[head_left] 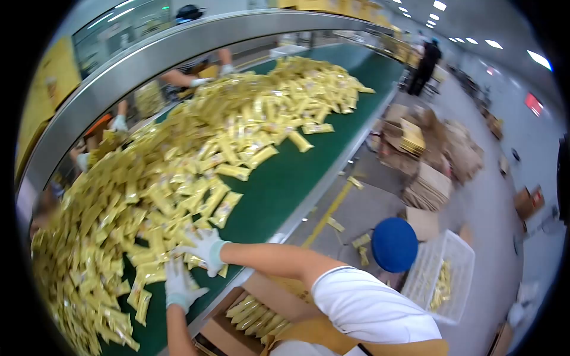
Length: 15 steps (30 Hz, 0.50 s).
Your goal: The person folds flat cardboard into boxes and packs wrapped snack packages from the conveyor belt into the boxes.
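A large heap of small yellow sealed packets (178, 172) covers much of the green conveyor belt (276, 190). My left hand (180, 286), in a white glove, lies at the heap's near edge with its fingers stretched forward and its thumb out to the side. Just beyond it, my right hand (205, 248), also gloved, reaches in from the right with spread fingers touching the packets. One packet shows between the two hands; neither hand is closed round anything I can see. Below the belt's edge stands an open cardboard box (261, 291) with yellow packets lined up inside.
Co-workers' gloved hands (200, 81) work across the belt under a curved metal rail (237, 37). On the floor to the right are a blue round stool (395, 244), a white plastic crate (460, 261), flattened cardboard (427, 187) and stray packets. A person (425, 68) stands farther back.
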Available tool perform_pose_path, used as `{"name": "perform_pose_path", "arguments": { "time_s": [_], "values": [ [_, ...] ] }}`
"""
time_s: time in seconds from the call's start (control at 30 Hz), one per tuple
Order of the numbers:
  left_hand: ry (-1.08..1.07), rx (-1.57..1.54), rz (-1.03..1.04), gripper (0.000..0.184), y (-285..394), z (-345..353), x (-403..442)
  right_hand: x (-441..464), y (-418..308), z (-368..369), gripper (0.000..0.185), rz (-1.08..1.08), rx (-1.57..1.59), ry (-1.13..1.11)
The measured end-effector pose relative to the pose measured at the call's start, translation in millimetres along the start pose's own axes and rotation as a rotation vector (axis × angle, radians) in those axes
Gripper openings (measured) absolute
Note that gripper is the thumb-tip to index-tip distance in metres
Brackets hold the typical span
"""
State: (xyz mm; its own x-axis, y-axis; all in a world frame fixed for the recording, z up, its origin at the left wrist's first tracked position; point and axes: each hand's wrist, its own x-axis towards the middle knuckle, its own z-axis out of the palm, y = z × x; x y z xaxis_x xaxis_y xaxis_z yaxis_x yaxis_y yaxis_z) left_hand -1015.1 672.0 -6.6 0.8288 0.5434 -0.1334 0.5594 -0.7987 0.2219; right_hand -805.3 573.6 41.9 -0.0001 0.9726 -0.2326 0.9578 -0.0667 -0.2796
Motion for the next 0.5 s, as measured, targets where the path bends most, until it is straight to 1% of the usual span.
{"name": "perform_pose_path", "arguments": {
  "time_s": [0.03,0.07,0.1,0.17,0.2,0.27,0.3,0.33,0.43,0.47,0.5],
  "values": [
    [0.044,0.023,0.075,0.132,-14.1,3.6,-2.4,-4.2,6.6,-2.7,0.102,-0.012,-0.016,-0.028],
    [0.031,-0.022,0.092,0.122,-17.5,-2.7,-7.1,-0.5,18.8,8.1,0.087,-0.014,-0.039,0.037],
    [0.044,-0.055,0.101,0.108,-19.0,-5.2,-11.8,-3.7,31.7,11.5,0.083,-0.027,-0.041,0.032],
    [0.073,-0.087,0.111,0.092,-31.4,-0.7,-22.1,-1.7,47.7,18.2,0.074,-0.070,-0.052,0.014],
    [0.099,-0.080,0.128,0.089,-30.6,2.8,-28.7,-9.0,55.0,26.5,0.067,-0.107,-0.036,0.106],
    [0.155,-0.067,0.158,0.083,-28.9,12.1,-42.7,-28.1,56.9,24.7,0.067,-0.135,-0.067,0.094],
    [0.221,-0.077,0.208,0.080,-28.3,16.8,-49.1,-36.8,57.5,24.8,0.066,-0.149,-0.082,0.088],
    [0.223,-0.116,0.185,0.082,-28.0,21.1,-55.1,-43.1,60.1,27.1,0.063,-0.179,-0.056,0.096],
    [0.267,-0.194,0.076,0.092,-17.3,26.1,-78.1,-69.6,62.6,15.2,0.064,-0.196,-0.061,0.043],
    [0.297,-0.157,0.051,0.098,-21.3,35.6,-81.6,-76.5,66.2,17.8,0.065,-0.226,-0.067,0.099],
    [0.346,-0.101,0.043,0.097,-17.5,36.9,-84.0,-81.6,73.9,23.4,0.066,-0.269,-0.068,0.154]
  ]
}}
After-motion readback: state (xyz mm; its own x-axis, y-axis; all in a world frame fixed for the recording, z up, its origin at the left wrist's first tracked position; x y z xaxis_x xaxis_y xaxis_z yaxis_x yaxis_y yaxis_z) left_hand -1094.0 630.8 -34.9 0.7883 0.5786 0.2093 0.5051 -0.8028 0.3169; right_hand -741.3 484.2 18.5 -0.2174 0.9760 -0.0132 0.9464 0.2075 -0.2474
